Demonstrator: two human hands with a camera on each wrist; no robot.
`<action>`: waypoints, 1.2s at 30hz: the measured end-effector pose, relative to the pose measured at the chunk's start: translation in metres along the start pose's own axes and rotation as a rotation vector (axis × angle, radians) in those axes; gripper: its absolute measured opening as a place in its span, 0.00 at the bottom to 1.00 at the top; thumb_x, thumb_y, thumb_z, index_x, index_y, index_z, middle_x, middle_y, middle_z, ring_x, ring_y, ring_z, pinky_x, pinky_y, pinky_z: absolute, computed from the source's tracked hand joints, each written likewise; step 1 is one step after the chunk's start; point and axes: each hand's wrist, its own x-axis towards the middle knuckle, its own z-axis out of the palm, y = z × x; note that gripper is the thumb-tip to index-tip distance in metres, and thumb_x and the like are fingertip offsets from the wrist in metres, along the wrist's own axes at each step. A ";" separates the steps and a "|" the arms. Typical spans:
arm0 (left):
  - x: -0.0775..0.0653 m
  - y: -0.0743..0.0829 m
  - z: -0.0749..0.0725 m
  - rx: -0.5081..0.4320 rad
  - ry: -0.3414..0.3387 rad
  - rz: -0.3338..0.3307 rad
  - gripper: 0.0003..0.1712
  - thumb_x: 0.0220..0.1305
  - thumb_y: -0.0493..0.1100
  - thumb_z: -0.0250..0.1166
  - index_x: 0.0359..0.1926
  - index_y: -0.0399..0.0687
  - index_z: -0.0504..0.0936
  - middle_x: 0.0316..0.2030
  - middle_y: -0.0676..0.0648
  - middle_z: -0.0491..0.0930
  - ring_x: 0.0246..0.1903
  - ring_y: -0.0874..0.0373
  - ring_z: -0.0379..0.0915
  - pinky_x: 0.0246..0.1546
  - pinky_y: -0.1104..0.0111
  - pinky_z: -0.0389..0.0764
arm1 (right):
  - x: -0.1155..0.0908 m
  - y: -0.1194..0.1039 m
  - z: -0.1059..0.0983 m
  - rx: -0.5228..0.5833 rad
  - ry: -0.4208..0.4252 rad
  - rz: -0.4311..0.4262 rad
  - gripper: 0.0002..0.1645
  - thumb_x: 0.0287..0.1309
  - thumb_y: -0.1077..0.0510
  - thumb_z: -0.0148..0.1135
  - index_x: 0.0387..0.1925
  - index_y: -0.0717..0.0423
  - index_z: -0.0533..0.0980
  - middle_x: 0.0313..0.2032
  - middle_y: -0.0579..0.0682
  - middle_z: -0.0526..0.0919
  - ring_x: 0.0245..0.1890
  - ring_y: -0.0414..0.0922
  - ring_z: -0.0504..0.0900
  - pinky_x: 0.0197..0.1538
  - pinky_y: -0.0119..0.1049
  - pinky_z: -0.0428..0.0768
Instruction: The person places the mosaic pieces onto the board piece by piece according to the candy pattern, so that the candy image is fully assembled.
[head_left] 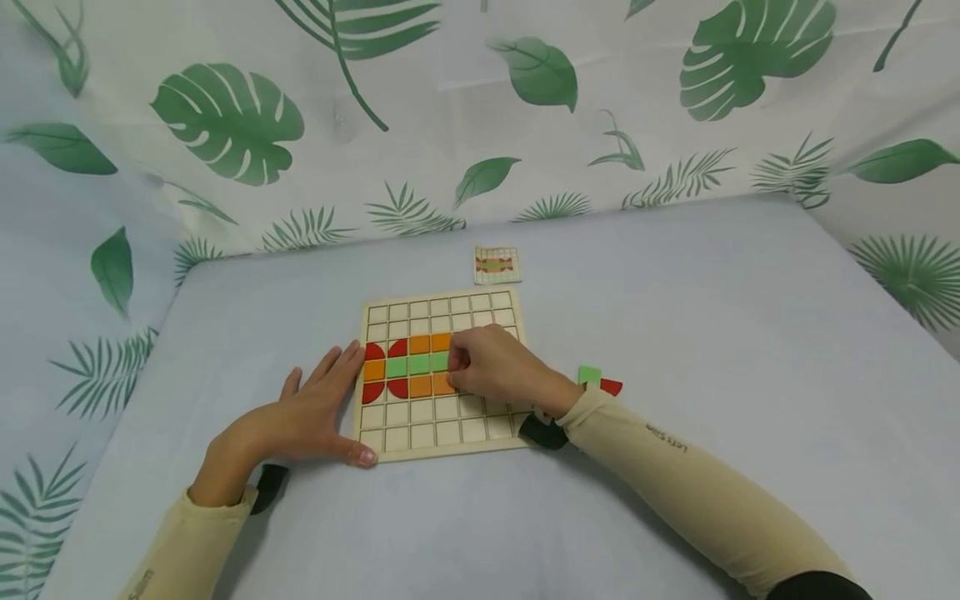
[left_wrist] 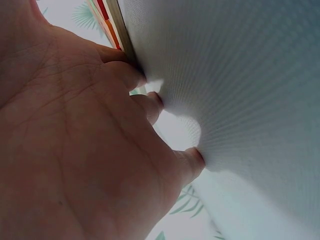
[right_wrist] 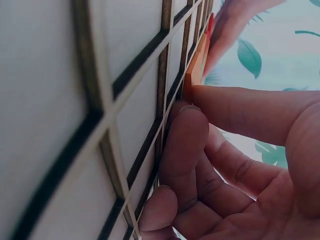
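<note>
A square wooden grid board (head_left: 420,435) lies on the table, with red quarter-round tiles (head_left: 372,392), orange square tiles (head_left: 419,342) and light green square tiles (head_left: 418,364) in its middle rows. My left hand (head_left: 303,421) rests along the board's left edge, fingers spread and thumb by the near left corner. Over the middle of the board is my right hand (head_left: 498,367), fingers curled. In the right wrist view its thumb touches an orange tile (right_wrist: 195,72) at the edge, with the fingertips close beside it. The hand hides part of the rows to the right.
Behind the board lies a small pattern card (head_left: 497,265) showing a candy-like shape on a grid. Right of the board, partly behind the right wrist, lie a loose green tile (head_left: 589,375) and a red tile (head_left: 612,387). A leaf-print cloth (head_left: 450,142) stands behind the table.
</note>
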 end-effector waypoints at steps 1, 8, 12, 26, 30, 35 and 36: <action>0.000 0.000 0.001 -0.001 0.003 0.004 0.84 0.47 0.68 0.84 0.86 0.37 0.38 0.86 0.36 0.35 0.83 0.33 0.26 0.71 0.25 0.29 | 0.000 0.000 0.000 0.000 0.000 0.002 0.08 0.63 0.67 0.72 0.30 0.56 0.82 0.26 0.44 0.82 0.27 0.40 0.76 0.35 0.32 0.77; -0.001 0.000 0.000 -0.017 -0.003 0.006 0.85 0.48 0.69 0.83 0.86 0.39 0.37 0.86 0.37 0.34 0.83 0.35 0.25 0.72 0.27 0.28 | -0.003 0.000 -0.002 0.022 -0.019 0.005 0.06 0.65 0.65 0.70 0.34 0.56 0.80 0.26 0.44 0.81 0.27 0.40 0.74 0.34 0.32 0.75; 0.000 -0.001 0.001 -0.021 -0.005 0.016 0.84 0.49 0.69 0.83 0.87 0.40 0.36 0.86 0.38 0.34 0.83 0.35 0.25 0.73 0.28 0.28 | -0.006 0.006 -0.008 0.070 -0.070 -0.024 0.05 0.69 0.61 0.70 0.35 0.55 0.82 0.28 0.42 0.81 0.28 0.40 0.75 0.36 0.34 0.75; -0.003 -0.001 -0.001 0.008 -0.002 0.003 0.85 0.48 0.69 0.83 0.86 0.39 0.36 0.86 0.37 0.34 0.83 0.34 0.26 0.72 0.27 0.29 | -0.043 0.025 -0.041 0.279 -0.166 -0.052 0.13 0.73 0.56 0.68 0.54 0.58 0.83 0.49 0.46 0.87 0.52 0.44 0.84 0.60 0.46 0.82; -0.003 -0.001 0.000 0.009 0.001 0.007 0.85 0.48 0.69 0.83 0.86 0.38 0.36 0.86 0.36 0.34 0.83 0.33 0.26 0.72 0.26 0.29 | -0.048 0.031 -0.057 0.260 -0.150 -0.006 0.16 0.71 0.57 0.69 0.56 0.59 0.82 0.52 0.51 0.86 0.53 0.47 0.84 0.59 0.49 0.82; -0.002 -0.001 0.000 0.011 -0.001 0.000 0.85 0.48 0.69 0.83 0.86 0.39 0.36 0.86 0.37 0.34 0.83 0.34 0.26 0.72 0.26 0.29 | -0.049 0.045 -0.072 0.161 -0.159 0.058 0.15 0.69 0.59 0.71 0.54 0.58 0.82 0.49 0.50 0.86 0.50 0.47 0.83 0.56 0.47 0.83; -0.002 -0.001 0.001 0.011 -0.001 0.000 0.85 0.48 0.69 0.83 0.86 0.39 0.37 0.86 0.37 0.34 0.83 0.34 0.26 0.72 0.26 0.29 | -0.050 0.048 -0.074 0.142 -0.162 0.066 0.15 0.69 0.59 0.71 0.54 0.58 0.82 0.48 0.49 0.85 0.49 0.47 0.83 0.56 0.46 0.82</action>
